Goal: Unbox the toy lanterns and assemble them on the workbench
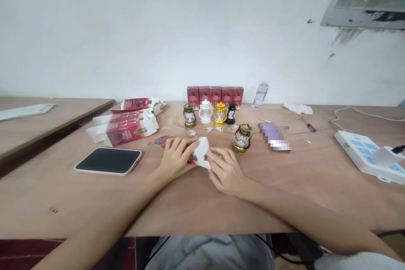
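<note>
Between my two hands is a red and white cardboard box [201, 152], its white flaps turned toward my right side. My left hand [178, 157] wraps over its red body. With bent fingers, my right hand [226, 171] grips the white flaps at the other end. Part of the box is hidden under my fingers. Just beyond my right hand, a bronze-coloured miniature lantern [242, 138] stands upright. Farther back is a row of small lanterns: a bronze one [189, 116], a white one [205, 112], a gold one [219, 114] and a black one [231, 113].
Several closed red boxes [216, 96] line the wall. Flattened red boxes [128, 128] and a phone [109, 161] lie on the left. Rightward are a purple packet [274, 136], a tilted bottle [260, 94], a screwdriver [310, 126], crumpled tissue [298, 108] and a power strip [370, 154].
</note>
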A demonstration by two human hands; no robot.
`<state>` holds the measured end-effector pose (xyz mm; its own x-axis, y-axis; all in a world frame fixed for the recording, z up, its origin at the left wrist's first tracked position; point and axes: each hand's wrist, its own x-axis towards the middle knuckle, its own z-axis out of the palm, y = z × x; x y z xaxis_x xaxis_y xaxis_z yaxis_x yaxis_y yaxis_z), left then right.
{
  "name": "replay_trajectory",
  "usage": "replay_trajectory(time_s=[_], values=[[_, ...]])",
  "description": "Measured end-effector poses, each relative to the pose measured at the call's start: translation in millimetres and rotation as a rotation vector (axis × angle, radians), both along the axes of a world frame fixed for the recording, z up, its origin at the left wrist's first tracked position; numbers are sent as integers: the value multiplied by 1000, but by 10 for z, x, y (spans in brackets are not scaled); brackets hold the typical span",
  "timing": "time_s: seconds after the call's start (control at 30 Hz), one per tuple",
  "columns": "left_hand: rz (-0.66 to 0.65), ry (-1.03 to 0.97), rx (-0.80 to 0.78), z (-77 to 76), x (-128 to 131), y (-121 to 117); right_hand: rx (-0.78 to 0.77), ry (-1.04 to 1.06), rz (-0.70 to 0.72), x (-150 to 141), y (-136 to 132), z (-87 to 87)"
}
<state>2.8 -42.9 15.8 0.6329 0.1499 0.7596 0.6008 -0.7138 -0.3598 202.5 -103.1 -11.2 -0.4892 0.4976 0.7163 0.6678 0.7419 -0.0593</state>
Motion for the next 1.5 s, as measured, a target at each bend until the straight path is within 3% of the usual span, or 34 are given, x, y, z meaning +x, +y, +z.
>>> replay_trajectory(time_s=[0.2, 0.4, 0.57, 0.9, 1.0, 1.1, 1.27, 1.5], values=[[37, -50, 10, 37, -37, -11, -6, 33, -61, 1, 5, -5], [-129, -39, -81, 28, -21, 5, -21, 54, -131, 7, 25, -5], [-237, 14, -162, 29, -37, 70, -19, 77, -83, 20, 24, -16], [-224, 30, -48, 67, -190, 101, 49, 89, -2, 12, 1, 2], [-148, 9, 4, 102, -327, 211, 81, 93, -22, 13, -7, 11], [9, -134, 48, 221, -506, 402, 111, 93, -58, 19, -7, 6], [298, -345, -99, 410, -882, 779, 217, 73, -118, 62, 55, -21], [611, -287, -277, 140, -1397, 1089, 317, 58, -311, 237, 244, -13]])
